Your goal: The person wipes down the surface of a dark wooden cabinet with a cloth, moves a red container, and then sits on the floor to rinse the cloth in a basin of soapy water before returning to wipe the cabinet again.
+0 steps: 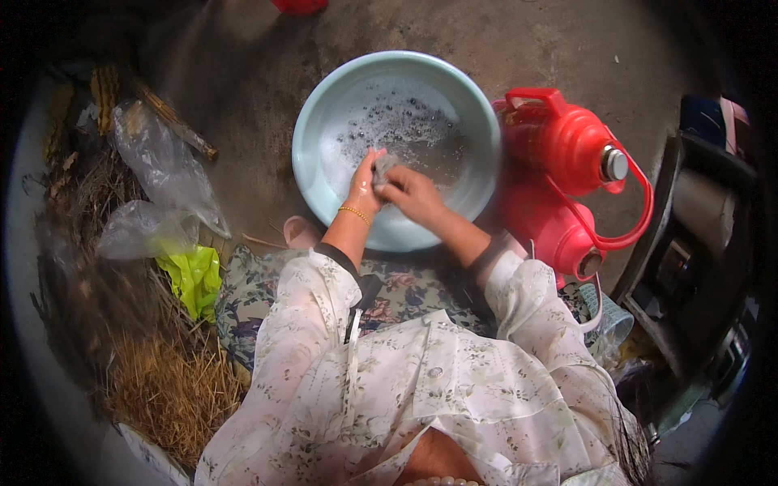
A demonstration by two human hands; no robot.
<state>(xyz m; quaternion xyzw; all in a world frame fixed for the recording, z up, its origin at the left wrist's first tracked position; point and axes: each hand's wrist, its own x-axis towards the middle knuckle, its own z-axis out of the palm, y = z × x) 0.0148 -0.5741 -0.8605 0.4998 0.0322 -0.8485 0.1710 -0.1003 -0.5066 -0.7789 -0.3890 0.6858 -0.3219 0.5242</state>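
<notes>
A pale blue basin (310,143) of soapy, cloudy water stands on the floor before me, with suds and dark-looking bubbles on the surface. Over its near half, my left hand (364,185), with a gold-coloured bracelet at the wrist, is raised palm inward, wet and sudsy. A small wad of grey cloth (384,169) is pressed between it and my right hand (416,193), whose fingers and thumb pinch the cloth. The fingers of my left hand are partly hidden behind the wad.
Right of the basin are a red vacuum flask (568,143) and a pink one (547,225). Left lie clear plastic bags (161,164), a yellow-green bag (191,276), twigs and straw (170,389). A dark-framed object (674,261) stands far right, near a translucent plastic basket (611,316).
</notes>
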